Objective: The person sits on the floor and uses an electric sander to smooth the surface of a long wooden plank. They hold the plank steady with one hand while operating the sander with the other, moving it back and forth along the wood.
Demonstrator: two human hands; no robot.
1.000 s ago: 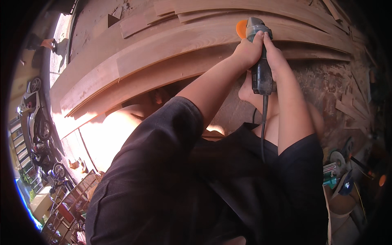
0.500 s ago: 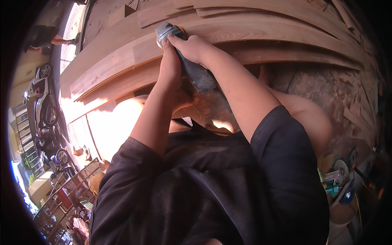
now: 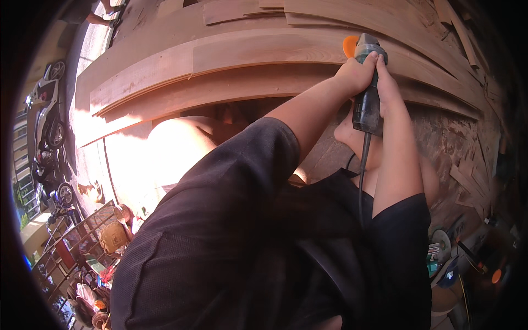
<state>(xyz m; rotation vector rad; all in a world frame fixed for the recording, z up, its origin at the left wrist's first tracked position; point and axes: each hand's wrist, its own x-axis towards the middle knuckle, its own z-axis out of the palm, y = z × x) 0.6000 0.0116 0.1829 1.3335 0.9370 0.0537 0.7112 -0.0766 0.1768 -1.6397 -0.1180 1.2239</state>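
Note:
An angle grinder (image 3: 367, 113) with a dark body, a grey head and an orange disc (image 3: 350, 46) is held in both hands at the right part of a long wooden board (image 3: 242, 50). My left hand (image 3: 356, 76) wraps its left side just below the head. My right hand (image 3: 388, 87) grips the other side, its thumb close to the left one. The disc is at the board's surface; I cannot tell whether it touches. From the tool's rear end a black cord (image 3: 365, 159) runs down toward my body.
More boards (image 3: 330, 22) lie stacked behind, and wood offcuts (image 3: 467, 179) are on the floor at right. Tools with a grinding disc (image 3: 441, 245) stand at lower right. Motorbikes (image 3: 49, 118) are parked at far left, near a metal rack (image 3: 82, 234). Another person's legs (image 3: 102, 21) show at top left.
Both hands have carried the angle grinder from the middle of the board well to the right. Its orange disc now shows clearly, and the tool stands more upright in view.

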